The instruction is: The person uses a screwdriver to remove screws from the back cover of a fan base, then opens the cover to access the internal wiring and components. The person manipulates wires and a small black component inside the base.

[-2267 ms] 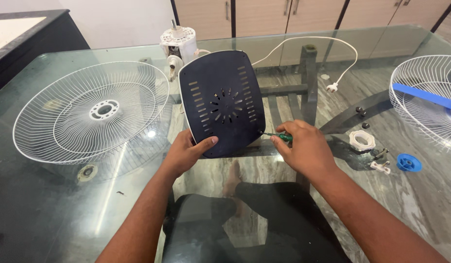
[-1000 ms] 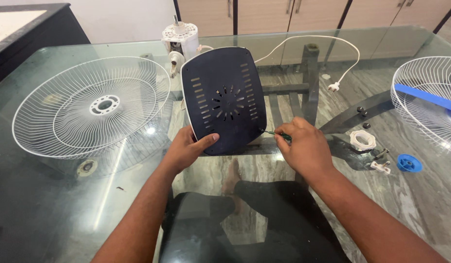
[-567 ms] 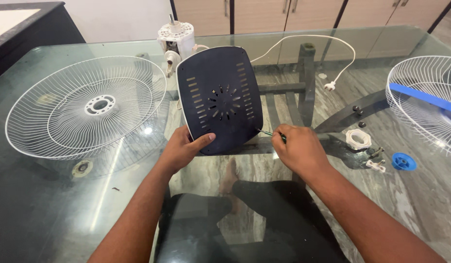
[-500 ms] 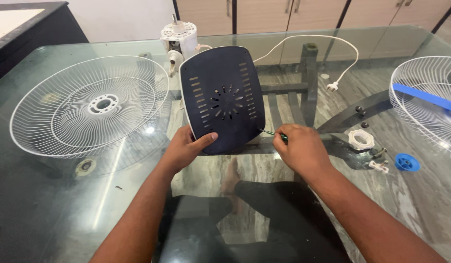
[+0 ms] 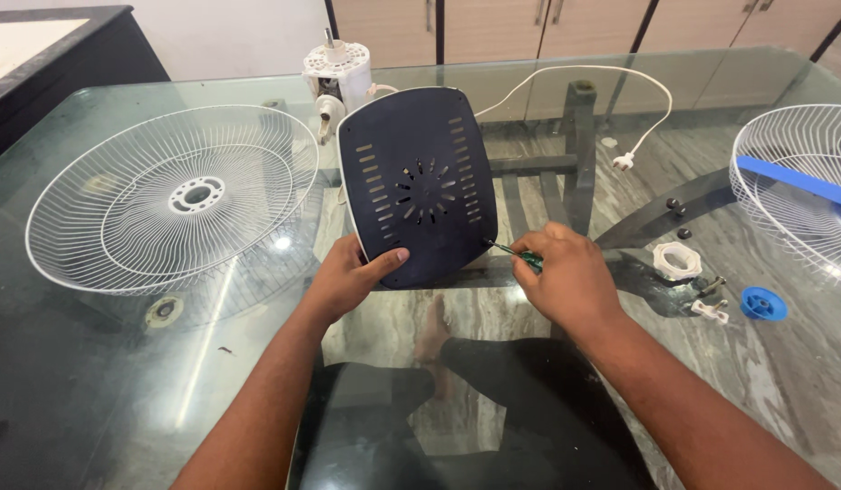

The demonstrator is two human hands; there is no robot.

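A dark blue fan base [image 5: 420, 181] with slots and a round vent stands tilted on the glass table [image 5: 121, 381], its underside facing me. My left hand [image 5: 348, 279] grips its lower left edge, thumb laid across the front. My right hand [image 5: 566, 277] holds a small green-handled screwdriver [image 5: 516, 254], whose tip touches the base's lower right edge. Behind the base the white fan motor [image 5: 339, 77] stands upright.
A white wire fan guard [image 5: 171, 200] lies to the left. At the right edge sits a second guard [image 5: 797, 195] with a blue blade. A white nut [image 5: 676, 260], a blue cap [image 5: 763, 304], small screws and a white power cord with plug [image 5: 625, 161] lie nearby.
The scene has hardly changed. My right hand has shifted slightly on the screwdriver at the base's lower right edge; my left hand keeps its grip.
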